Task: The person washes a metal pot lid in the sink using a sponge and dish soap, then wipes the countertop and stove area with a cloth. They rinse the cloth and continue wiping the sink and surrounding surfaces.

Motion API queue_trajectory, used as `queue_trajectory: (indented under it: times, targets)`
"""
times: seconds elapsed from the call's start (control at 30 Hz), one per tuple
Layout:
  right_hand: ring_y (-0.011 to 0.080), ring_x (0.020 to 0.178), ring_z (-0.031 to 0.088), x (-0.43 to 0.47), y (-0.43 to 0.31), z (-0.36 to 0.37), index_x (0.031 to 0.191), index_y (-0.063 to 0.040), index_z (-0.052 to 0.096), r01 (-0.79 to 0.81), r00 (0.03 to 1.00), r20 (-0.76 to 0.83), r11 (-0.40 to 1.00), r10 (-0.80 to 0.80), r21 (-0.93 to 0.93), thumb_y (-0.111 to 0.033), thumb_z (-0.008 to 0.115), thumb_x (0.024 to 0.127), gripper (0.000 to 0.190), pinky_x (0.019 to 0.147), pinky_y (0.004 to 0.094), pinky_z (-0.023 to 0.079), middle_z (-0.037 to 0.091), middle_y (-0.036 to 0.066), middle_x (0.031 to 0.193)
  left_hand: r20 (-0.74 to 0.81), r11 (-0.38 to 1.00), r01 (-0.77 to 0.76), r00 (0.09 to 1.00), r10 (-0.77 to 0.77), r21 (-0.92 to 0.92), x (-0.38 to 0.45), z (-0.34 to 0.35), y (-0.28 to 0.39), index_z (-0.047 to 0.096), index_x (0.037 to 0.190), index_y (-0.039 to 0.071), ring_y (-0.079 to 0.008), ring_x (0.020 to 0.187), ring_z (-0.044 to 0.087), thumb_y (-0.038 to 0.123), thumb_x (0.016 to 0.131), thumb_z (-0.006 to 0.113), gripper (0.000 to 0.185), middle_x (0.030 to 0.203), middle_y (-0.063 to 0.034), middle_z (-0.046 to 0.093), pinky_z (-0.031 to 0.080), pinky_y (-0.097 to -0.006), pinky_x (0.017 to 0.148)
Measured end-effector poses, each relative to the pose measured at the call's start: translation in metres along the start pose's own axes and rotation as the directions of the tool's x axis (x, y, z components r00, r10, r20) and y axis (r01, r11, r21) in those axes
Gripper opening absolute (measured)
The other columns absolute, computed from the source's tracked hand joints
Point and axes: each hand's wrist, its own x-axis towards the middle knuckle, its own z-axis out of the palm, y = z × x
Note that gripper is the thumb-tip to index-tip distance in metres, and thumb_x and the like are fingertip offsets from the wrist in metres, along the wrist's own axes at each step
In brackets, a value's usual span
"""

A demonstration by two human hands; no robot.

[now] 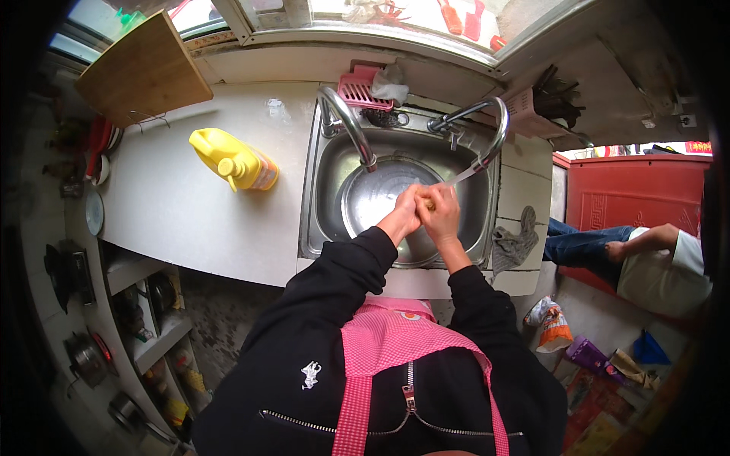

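Observation:
My left hand [404,208] and my right hand [443,215] meet over the stainless-steel sink [325,194], fingers curled together. Between them shows a bit of a small yellowish-brown item [429,204]; the fingers cover most of it, so its kind cannot be told. A stream of water [461,177] runs from the right-hand chrome faucet [501,137] onto my hands. Below lies a wide round metal basin [365,191] in the sink, partly hidden by my hands and forearms. The left-hand chrome faucet [349,126] arches over the basin, with no flow visible.
A yellow pump jug [228,159] stands on the white counter [165,211], left of the sink. Behind it leans a wooden cutting board [145,68]. A grey cloth [513,245] lies right of the sink. Pink rack [365,88] sits behind. A person [650,256] is at far right.

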Motion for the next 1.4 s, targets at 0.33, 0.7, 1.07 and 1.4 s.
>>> queue_trajectory:
  times: [0.33, 0.7, 1.07, 1.4]
  targets:
    - [0.0312, 0.094, 0.065, 0.000, 0.051, 0.047, 0.118, -0.019, 0.064, -0.149, 0.823, 0.478, 0.928, 0.308, -0.343, -0.033, 0.073, 0.070, 0.051, 0.077, 0.0427, 0.053, 0.066, 0.009, 0.106, 0.398, -0.414, -0.192, 0.772, 0.496, 0.890, -0.047, -0.101, 0.012, 0.044, 0.132, -0.001, -0.0382, 0.122, 0.046, 0.001, 0.078, 0.051, 0.055, 0.129, -0.0202, 0.051, 0.036, -0.0444, 0.106]
    - [0.0320, 0.086, 0.069, 0.017, 0.016, 0.024, 0.095, -0.008, 0.068, 0.015, 0.710, 0.574, 0.806, 0.408, -0.591, -0.038, 0.072, 0.068, 0.040, 0.075, 0.0419, 0.054, 0.070, 0.015, 0.091, 0.530, -0.580, -0.263, 0.769, 0.358, 0.771, -0.052, -0.078, 0.009, 0.041, 0.139, 0.006, -0.0359, 0.139, 0.028, 0.013, 0.089, 0.052, 0.052, 0.149, -0.0181, 0.032, 0.023, -0.0490, 0.114]
    - [0.0303, 0.080, 0.069, 0.027, 0.012, -0.046, 0.094, -0.011, 0.071, 0.099, 0.729, 0.559, 0.747, 0.396, -0.657, -0.035, 0.070, 0.065, 0.037, 0.069, 0.0408, 0.055, 0.071, 0.012, 0.084, 0.146, -0.302, 0.043, 0.804, 0.576, 0.952, 0.011, -0.073, 0.032, 0.026, 0.149, 0.019, -0.0435, 0.136, 0.030, 0.042, 0.093, 0.051, 0.065, 0.147, -0.0241, 0.031, 0.027, -0.0550, 0.109]
    - [0.0229, 0.097, 0.062, 0.067, 0.029, 0.005, 0.099, -0.021, 0.064, 0.454, 0.639, 0.770, 0.809, -0.002, -0.374, -0.014, 0.072, 0.065, 0.035, 0.083, 0.0360, 0.047, 0.066, 0.000, 0.100, -0.009, 0.614, 0.010, 1.000, -0.005, 0.789, -0.116, -0.082, 0.089, 0.050, 0.126, 0.006, -0.0196, 0.095, 0.064, 0.026, 0.093, 0.058, 0.039, 0.110, -0.0091, 0.063, 0.051, -0.0357, 0.086]
